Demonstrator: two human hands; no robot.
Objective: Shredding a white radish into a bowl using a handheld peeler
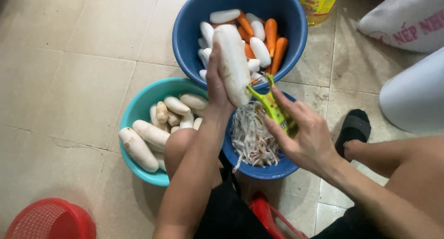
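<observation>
A white radish [233,65] is held tilted over a small blue bowl [273,170] of shreds; behind it a big blue tub [185,31] of carrots, left a teal basin [138,107]; left hand [216,84] clasps the radish; right hand [307,135] grips a yellow-green peeler [273,107] against its lower end.

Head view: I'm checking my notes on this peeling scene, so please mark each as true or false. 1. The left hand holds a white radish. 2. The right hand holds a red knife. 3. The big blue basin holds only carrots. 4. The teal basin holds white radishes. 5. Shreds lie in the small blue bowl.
1. True: the left hand grips the white radish.
2. False: the right hand holds a yellow-green peeler.
3. False: the big blue basin holds carrots and white radishes.
4. True: the teal basin holds white radishes.
5. True: pale shreds fill the small blue bowl.
</observation>
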